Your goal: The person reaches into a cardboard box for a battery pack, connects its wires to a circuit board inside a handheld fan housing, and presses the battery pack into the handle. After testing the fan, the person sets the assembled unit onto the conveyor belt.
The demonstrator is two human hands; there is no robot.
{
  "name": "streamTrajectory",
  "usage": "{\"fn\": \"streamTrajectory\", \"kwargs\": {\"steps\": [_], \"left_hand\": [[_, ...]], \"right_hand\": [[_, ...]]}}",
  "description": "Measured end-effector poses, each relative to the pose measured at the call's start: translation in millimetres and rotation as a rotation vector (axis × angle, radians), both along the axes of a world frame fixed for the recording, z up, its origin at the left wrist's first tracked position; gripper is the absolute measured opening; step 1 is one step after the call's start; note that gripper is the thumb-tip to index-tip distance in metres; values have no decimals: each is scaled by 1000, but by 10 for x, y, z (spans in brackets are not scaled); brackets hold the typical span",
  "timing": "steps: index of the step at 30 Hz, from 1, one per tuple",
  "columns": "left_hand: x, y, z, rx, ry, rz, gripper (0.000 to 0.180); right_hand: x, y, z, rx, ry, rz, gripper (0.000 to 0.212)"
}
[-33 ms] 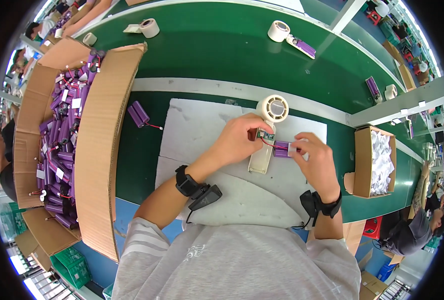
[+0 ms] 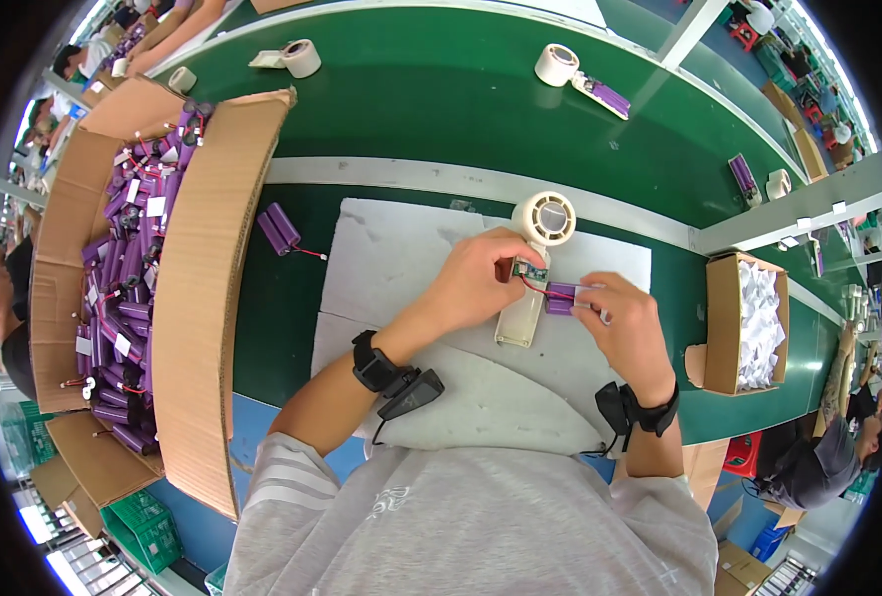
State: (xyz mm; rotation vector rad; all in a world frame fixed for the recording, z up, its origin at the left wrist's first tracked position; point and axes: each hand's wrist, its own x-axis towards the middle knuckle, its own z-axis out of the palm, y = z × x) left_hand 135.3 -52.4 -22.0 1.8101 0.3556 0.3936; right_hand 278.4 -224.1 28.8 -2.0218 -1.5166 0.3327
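A cream handheld fan (image 2: 516, 326) lies on a grey foam mat (image 2: 381, 243), its round head away from me and its handle shell open. My left hand (image 2: 479, 276) is closed at the upper handle, thumb and fingertips at a small green circuit board (image 2: 528, 269). Red wires run from the board to a purple two-cell battery pack (image 2: 560, 298) right of the handle. My right hand (image 2: 622, 320) pinches that pack's right end, where a pale patch shows between the fingers. Its fingertips partly cover the pack.
On the left stands a large cardboard box (image 2: 198, 298) full of purple battery packs; one loose pack (image 2: 279, 229) lies beside it. A small box (image 2: 724, 328) of white paper pieces stands right. More fans (image 2: 558, 66) lie on the green bench beyond a metal rail (image 2: 441, 177). People sit nearby.
The view has shifted very slightly. My right fingers have changed their position a little on the battery pack; my left hand keeps its place at the board.
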Motion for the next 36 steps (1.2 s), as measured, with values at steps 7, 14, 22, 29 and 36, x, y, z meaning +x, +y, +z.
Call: {"fn": "streamTrajectory", "kwargs": {"steps": [7,14,22,29,36], "left_hand": [[-23,0,13,30,-7,32,29],[-5,-20,7,65,-50,17,29],[-37,-18,-22,76,-79,14,29],[-19,4,-1,63,-78,-10,28],[-9,12,-36,70,-74,-12,28]], "right_hand": [[-58,-3,-26,55,-153,27,8],[-38,-22,-74,39,-185,11,7],[-16,-32,15,16,-42,35,10],[-20,-20,-3,32,-152,90,8],[-165,40,-91,-9,-371,24,6]]}}
